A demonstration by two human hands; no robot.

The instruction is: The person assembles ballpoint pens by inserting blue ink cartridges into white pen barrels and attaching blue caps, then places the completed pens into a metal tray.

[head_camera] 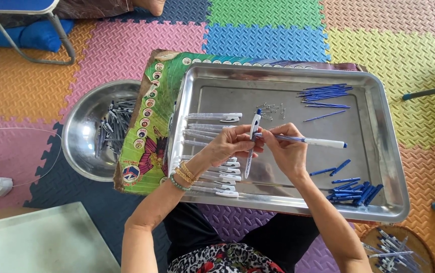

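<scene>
Left hand [233, 144] pinching white pen barrel [251, 144], right hand [285, 149] pinching refill [311, 141]: likely slipping if misaligned.

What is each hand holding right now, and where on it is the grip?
The left hand pinches an upright white pen barrel near its middle. The right hand holds a blue-and-white refill by its left end, at the barrel.

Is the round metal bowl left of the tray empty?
No. The bowl holds a loose heap of grey pen parts on its right side.
</scene>
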